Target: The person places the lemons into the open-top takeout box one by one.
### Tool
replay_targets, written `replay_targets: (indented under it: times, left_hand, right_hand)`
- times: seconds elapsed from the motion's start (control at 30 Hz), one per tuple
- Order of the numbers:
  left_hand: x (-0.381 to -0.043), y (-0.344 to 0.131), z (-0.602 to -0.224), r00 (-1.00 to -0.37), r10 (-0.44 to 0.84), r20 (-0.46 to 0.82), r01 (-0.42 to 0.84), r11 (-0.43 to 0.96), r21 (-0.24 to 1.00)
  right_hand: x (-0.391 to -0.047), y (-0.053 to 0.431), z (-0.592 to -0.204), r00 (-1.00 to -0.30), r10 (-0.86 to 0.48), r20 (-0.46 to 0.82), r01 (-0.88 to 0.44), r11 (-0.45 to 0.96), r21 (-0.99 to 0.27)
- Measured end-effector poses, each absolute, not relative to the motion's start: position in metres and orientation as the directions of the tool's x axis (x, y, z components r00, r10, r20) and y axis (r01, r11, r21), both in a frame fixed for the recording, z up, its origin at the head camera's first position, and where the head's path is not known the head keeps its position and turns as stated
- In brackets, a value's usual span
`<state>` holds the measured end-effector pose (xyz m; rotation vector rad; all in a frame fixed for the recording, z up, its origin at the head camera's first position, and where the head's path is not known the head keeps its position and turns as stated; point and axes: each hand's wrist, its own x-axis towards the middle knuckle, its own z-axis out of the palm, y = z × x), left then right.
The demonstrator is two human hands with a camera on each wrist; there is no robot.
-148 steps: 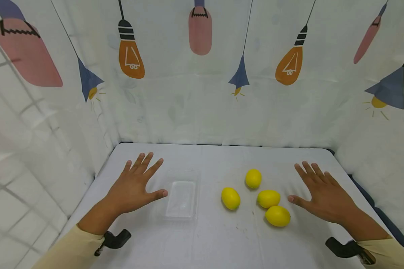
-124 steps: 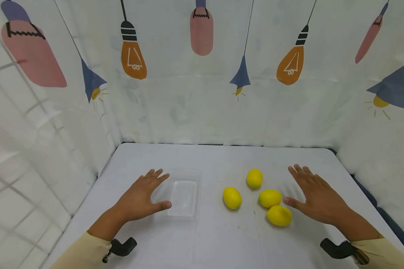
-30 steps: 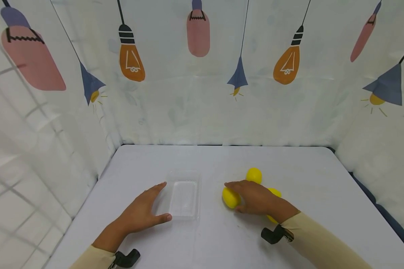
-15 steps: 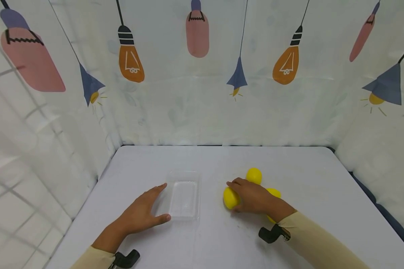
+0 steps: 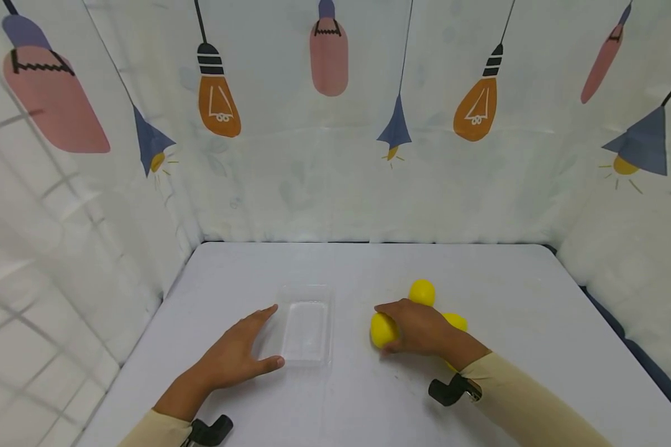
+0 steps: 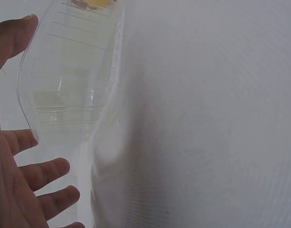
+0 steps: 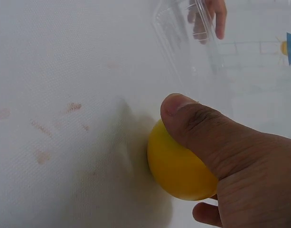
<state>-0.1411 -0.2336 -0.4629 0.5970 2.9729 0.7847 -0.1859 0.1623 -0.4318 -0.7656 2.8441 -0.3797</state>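
My right hand (image 5: 422,328) grips a yellow lemon (image 5: 383,330) between thumb and fingers, right of the table's middle. In the right wrist view the thumb lies over the lemon (image 7: 178,164). A clear plastic tray (image 5: 306,329) stands to the left of it on the table. Beside the tray's left edge my left hand (image 5: 232,351) is held with thumb and fingers spread around that side. The left wrist view has thumb and fingertips close to the rim of the tray (image 6: 69,90); whether they touch it I cannot tell.
Another lemon (image 5: 422,292) lies just behind my right hand. One more lemon (image 5: 456,321) is partly covered by that hand, and a further one is almost wholly hidden under the wrist. The white table (image 5: 268,267) ends at a printed curtain (image 5: 313,186).
Both hands were spread above the table at first. My right hand has moved left and taken hold of the leftmost lemon. My left hand has come down beside the tray and stayed there.
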Motion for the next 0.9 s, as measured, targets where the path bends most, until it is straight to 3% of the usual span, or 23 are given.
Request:
replay_targets:
  times: [0.9]
  left_hand:
    - [-0.141,-0.234,-0.46,-0.919,0.379,0.111,0.385,0.798,0.464]
  right_hand:
    - [-0.182,0.137,-0.423,-0.87,-0.492,0.026,-0.455,0.784,-0.421]
